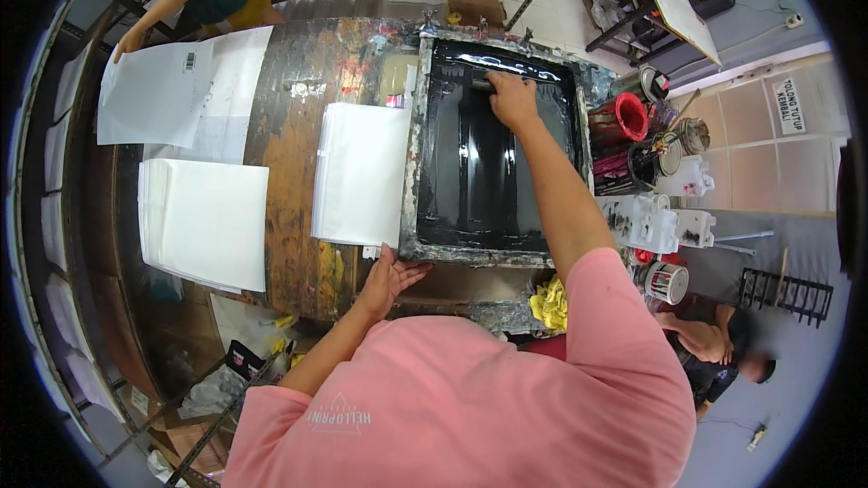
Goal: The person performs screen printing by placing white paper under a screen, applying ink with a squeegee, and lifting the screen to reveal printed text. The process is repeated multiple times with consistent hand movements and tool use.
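A screen-printing frame (410,172) with a paint-crusted border lies in front of me, its mesh covered in glossy black ink (493,163). My right hand (514,101) reaches across to its far part, fingers closed over a dark squeegee (479,81), which barely stands out against the ink. Below the frame's near left corner is my left hand (391,282), palm up and fingers stretched out, with the thumb by the frame's edge. A stack of white paper (362,172) sits against the frame's left side, partly under it.
More white sheets (204,226) lie at the left of the stained wooden table (294,126). Beyond, another person's hand (129,41) touches a sheet. Ink tubs, a red bucket (619,117) and white jugs (642,221) crowd the right side. A yellow cloth (550,303) hangs near the front edge.
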`<move>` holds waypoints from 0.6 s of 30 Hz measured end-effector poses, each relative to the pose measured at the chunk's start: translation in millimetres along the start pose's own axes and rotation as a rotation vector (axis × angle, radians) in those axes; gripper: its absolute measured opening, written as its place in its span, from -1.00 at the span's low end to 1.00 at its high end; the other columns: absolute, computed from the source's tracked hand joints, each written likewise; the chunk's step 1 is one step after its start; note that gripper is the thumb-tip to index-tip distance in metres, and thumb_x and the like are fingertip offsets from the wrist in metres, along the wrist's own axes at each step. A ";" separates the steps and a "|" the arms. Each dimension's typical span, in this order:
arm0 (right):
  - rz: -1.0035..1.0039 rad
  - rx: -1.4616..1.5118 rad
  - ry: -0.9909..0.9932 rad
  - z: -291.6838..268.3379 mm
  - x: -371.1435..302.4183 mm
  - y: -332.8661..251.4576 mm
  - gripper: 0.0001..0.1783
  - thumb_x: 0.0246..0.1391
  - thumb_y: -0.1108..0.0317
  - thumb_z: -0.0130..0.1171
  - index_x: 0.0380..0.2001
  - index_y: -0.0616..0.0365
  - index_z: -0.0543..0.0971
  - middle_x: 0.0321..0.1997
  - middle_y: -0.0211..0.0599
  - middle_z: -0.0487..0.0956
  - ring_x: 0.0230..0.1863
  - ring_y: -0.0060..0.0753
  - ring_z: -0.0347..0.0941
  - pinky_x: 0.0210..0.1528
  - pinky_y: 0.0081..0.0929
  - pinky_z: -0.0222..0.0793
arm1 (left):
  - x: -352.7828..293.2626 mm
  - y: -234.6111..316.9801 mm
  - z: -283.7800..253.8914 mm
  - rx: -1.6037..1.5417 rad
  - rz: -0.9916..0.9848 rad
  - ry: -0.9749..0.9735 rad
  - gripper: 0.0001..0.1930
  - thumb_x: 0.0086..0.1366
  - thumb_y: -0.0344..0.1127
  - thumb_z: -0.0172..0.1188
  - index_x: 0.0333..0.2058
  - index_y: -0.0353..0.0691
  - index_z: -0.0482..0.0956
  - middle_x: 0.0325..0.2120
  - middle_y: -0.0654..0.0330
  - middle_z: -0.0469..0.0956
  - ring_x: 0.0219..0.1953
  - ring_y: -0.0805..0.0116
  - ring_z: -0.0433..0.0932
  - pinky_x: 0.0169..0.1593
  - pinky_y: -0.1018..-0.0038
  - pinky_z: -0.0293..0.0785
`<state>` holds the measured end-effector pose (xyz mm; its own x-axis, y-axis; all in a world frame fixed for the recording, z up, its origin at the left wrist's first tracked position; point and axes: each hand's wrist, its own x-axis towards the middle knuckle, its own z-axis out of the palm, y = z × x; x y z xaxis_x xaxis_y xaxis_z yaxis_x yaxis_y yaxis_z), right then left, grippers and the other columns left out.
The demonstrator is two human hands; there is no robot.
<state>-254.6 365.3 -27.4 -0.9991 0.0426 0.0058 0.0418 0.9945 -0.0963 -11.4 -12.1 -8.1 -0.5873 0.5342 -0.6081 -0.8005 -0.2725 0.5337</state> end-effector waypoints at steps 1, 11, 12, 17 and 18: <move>0.011 0.007 -0.018 -3.5 -8.0 -6.1 -0.49 0.13 0.36 0.25 0.19 -0.10 0.58 0.14 -0.33 0.64 0.23 -0.15 0.54 0.29 0.21 0.24 | 0.0 -1.8 -1.0 -0.001 0.007 0.002 -0.15 0.58 0.41 -0.31 0.35 -0.34 0.34 0.18 -0.13 0.57 0.29 0.03 0.54 0.42 0.14 0.39; -0.120 0.034 -0.055 -46.3 -221.7 -68.4 -0.57 0.13 0.37 0.22 0.11 -0.06 0.55 0.05 -0.29 0.62 0.12 -0.11 0.55 0.15 0.10 0.29 | 3.1 -4.0 5.8 0.067 0.056 0.028 0.00 0.47 0.57 -0.33 0.42 -0.33 0.13 0.16 -0.11 0.54 0.24 0.06 0.55 0.41 0.15 0.40; -0.125 0.030 -0.033 -53.4 -246.0 -77.3 -0.59 0.13 0.37 0.22 0.08 -0.07 0.55 0.03 -0.31 0.61 0.09 -0.12 0.55 0.12 0.07 0.30 | 4.7 -4.6 6.6 0.056 0.051 0.030 0.02 0.47 0.58 -0.31 0.42 -0.34 0.13 0.16 -0.12 0.54 0.25 0.05 0.55 0.42 0.14 0.39; -0.055 0.073 -0.171 -47.3 -283.5 -97.3 -0.48 0.08 0.35 0.34 0.15 -0.04 0.54 0.05 -0.33 0.58 0.12 -0.16 0.50 0.12 -0.02 0.28 | 14.1 -11.4 3.7 -0.112 -0.006 0.095 0.11 0.37 0.64 -0.14 0.39 -0.41 0.15 0.16 -0.11 0.52 0.25 0.06 0.53 0.43 0.17 0.37; -0.049 0.083 -0.140 -41.2 -280.3 -96.6 -0.47 0.08 0.36 0.34 0.16 -0.04 0.53 0.04 -0.34 0.58 0.12 -0.17 0.50 0.12 -0.03 0.28 | 18.7 -14.5 1.5 -0.137 -0.025 0.120 0.14 0.35 0.65 -0.11 0.40 -0.42 0.12 0.18 -0.12 0.49 0.25 0.05 0.53 0.43 0.17 0.37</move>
<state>21.9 261.2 21.2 -0.9917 -0.0258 -0.1259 -0.0025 0.9834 -0.1815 -10.6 3.0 -26.3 -0.5708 0.4448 -0.6902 -0.8188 -0.3712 0.4379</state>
